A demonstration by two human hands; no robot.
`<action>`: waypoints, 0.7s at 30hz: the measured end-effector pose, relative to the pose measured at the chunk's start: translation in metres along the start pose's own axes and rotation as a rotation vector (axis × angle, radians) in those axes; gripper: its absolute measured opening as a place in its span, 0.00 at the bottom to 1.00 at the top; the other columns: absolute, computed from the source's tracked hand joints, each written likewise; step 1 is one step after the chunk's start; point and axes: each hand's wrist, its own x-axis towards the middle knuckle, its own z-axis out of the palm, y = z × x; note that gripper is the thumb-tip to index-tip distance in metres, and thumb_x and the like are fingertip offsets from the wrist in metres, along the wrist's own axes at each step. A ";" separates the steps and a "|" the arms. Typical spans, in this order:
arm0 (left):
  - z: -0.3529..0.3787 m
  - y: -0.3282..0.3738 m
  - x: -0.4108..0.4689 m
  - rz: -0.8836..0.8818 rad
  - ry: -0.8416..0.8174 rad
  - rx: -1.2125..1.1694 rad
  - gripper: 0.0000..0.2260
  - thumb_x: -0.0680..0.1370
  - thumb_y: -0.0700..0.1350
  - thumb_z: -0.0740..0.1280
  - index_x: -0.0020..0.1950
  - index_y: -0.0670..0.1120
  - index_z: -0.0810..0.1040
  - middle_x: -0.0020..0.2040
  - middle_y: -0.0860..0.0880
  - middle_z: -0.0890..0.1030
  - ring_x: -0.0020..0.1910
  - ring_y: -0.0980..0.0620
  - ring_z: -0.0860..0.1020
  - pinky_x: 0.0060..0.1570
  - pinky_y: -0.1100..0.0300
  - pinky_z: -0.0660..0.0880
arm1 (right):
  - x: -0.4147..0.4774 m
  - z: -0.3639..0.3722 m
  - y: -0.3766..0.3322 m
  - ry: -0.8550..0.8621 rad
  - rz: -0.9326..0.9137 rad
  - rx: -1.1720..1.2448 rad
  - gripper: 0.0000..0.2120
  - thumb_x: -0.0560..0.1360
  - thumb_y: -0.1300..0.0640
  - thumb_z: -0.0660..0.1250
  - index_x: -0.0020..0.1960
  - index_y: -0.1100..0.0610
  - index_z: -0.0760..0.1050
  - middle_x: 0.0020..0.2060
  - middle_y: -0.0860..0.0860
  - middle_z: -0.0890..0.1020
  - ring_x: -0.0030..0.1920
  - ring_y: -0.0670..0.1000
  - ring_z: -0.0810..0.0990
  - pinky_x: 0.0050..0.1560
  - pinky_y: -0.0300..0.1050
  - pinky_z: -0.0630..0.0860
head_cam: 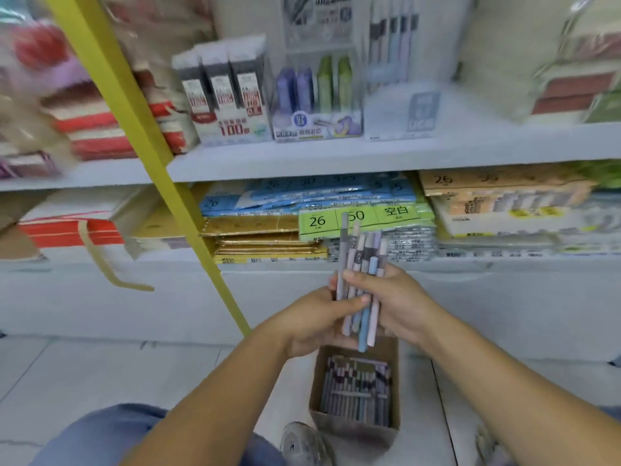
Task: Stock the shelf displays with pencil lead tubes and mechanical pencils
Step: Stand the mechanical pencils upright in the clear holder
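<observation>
A bundle of pastel mechanical pencils (363,264) stands nearly upright in front of the lower shelf, gripped by both hands. My left hand (316,321) holds it from the left with the thumb across the barrels. My right hand (396,297) wraps it from the right. Below them a brown cardboard box (322,381) on the floor holds several more pencils. On the upper shelf stand a clear mechanical pencil display (393,45), a purple and green lead tube display (317,95) and a black and white lead tube display (228,92).
A yellow strap (141,136) runs diagonally down from the top left to my left wrist. Stacked paper packs (356,216) fill the lower shelf. The white shelf edge (336,163) runs across. My knee (111,432) and shoe (302,445) are beside the box.
</observation>
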 end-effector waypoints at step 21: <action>0.040 0.224 -0.013 0.591 0.076 0.101 0.17 0.77 0.49 0.69 0.62 0.42 0.76 0.35 0.50 0.76 0.35 0.54 0.76 0.47 0.49 0.83 | 0.016 0.034 -0.261 0.180 -0.678 -0.498 0.11 0.77 0.53 0.66 0.59 0.50 0.77 0.41 0.50 0.84 0.41 0.49 0.83 0.43 0.45 0.78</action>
